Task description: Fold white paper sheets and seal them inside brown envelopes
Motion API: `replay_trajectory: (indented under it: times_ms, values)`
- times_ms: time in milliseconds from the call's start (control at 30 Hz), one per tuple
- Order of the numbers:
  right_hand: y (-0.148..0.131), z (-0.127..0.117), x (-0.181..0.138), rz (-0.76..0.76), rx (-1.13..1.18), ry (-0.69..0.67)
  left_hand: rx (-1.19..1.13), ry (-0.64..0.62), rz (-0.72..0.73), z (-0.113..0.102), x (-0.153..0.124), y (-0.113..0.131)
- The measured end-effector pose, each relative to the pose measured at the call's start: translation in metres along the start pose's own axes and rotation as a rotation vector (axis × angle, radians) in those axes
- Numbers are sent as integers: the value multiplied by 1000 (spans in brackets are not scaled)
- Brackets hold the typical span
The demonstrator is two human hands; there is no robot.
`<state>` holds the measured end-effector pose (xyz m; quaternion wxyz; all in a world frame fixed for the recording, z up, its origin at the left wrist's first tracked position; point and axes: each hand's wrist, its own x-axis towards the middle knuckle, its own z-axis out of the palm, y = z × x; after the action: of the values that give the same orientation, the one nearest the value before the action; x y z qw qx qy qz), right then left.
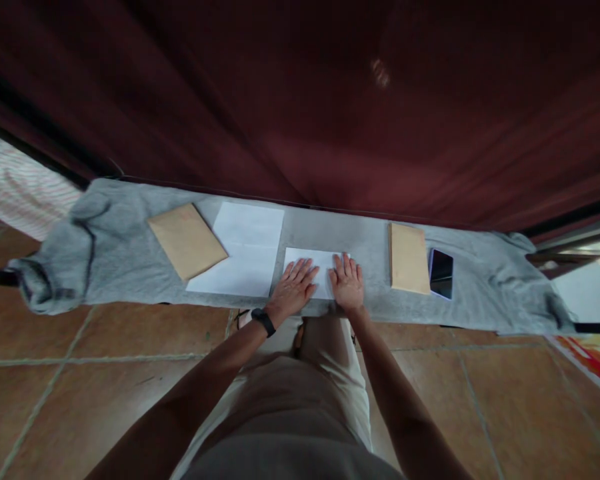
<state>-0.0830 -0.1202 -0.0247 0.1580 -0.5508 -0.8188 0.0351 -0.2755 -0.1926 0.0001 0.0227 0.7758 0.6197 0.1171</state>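
A small white sheet of paper, seemingly folded, lies before me on the grey cloth. My left hand rests flat on its left part, fingers extended, a dark band on the wrist. Flat on the paper's right part is my right hand, its fingers stretched out too. Between the two hands the white surface shows; what is under the palms is hidden. Just left of the paper is a larger white sheet with a faint crease across it. A brown envelope overlaps that sheet's left side.
The grey cloth covers a narrow board. A stack of brown envelopes lies to the right, beside a phone with a dark screen. Behind the board hangs a dark red curtain. Tiled floor shows below.
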Motion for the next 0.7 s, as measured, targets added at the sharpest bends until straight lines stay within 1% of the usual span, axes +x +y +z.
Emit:
replay_trajectory:
  times_ms: [167, 267, 333, 433, 567, 700]
  values:
    - [23, -7, 5, 45, 8, 26, -6, -8, 36, 0, -6, 0]
    - [33, -17, 9, 130, 46, 63, -16, -12, 38, 0, -6, 0]
    - [35, -24, 8, 186, 95, 61, -20, -9, 35, 1, -6, 1]
    - [31, -34, 2, 245, 185, -2, -22, 3, 35, 2, -6, 1]
    - [22, -40, -7, 322, 265, -93, -29, 15, 42, 2, -6, 1]
    - [19, -44, -7, 442, 379, -152, -34, 20, 41, 2, -6, 1]
